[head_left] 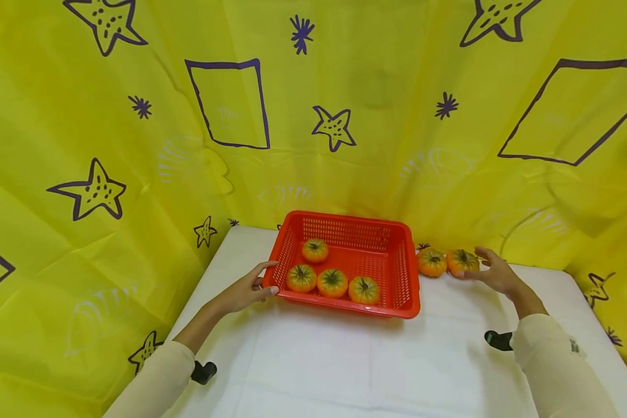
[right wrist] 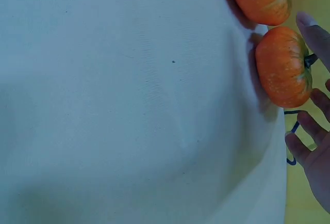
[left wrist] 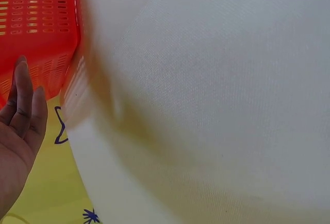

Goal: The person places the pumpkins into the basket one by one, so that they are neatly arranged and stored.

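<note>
A red plastic basket (head_left: 345, 217) stands on the white table with several small orange pumpkins in it. Three of these line its near side, one being a pumpkin (head_left: 332, 283), and another pumpkin (head_left: 315, 250) sits behind them. My left hand (head_left: 245, 287) is at the basket's left end, fingertips and thumb right at the rim; its fingers look fairly straight in the left wrist view. Right of the basket, two pumpkins sit side by side. My right hand (head_left: 496, 274) reaches over the outer pumpkin (right wrist: 283, 68), thumb and fingers spread around it. The inner pumpkin (head_left: 431, 262) lies nearer the basket.
A yellow curtain (head_left: 376, 168) with purple stars and frames hangs behind and at both sides of the white table (head_left: 345, 366). The basket stands close to the curtain at the back. Dark wrist-worn pieces (head_left: 204, 373) show by both sleeves.
</note>
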`<state>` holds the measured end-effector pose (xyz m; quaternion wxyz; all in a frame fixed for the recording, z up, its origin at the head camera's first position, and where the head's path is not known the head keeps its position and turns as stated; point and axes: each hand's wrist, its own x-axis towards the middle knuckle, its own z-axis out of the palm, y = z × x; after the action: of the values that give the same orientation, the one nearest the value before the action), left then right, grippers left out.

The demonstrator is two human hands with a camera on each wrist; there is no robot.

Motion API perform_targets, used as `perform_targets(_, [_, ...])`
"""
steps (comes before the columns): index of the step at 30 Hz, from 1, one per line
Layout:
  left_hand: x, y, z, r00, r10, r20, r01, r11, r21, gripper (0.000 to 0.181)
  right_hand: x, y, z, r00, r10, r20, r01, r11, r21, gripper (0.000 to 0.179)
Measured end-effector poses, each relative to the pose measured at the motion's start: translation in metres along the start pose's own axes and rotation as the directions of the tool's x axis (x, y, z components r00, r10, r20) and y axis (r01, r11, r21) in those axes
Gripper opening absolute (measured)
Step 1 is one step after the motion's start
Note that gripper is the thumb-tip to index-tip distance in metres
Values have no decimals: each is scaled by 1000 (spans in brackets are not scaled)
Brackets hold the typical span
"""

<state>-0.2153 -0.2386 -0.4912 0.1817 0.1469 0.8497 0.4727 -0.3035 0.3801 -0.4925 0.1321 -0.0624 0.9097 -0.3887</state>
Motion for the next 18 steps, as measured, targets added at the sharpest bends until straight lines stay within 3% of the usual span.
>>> perform_targets(10, [0,-2,-1,1000,4,-1,-4,1000,-17,73,11,7,8,995,97,-14,-98,987,-128,109])
perform_targets(18, [0,-3,1,1000,-2,-6,2,1000,-13,74,13,8,14,993,96,-70,-109,971,-215,102])
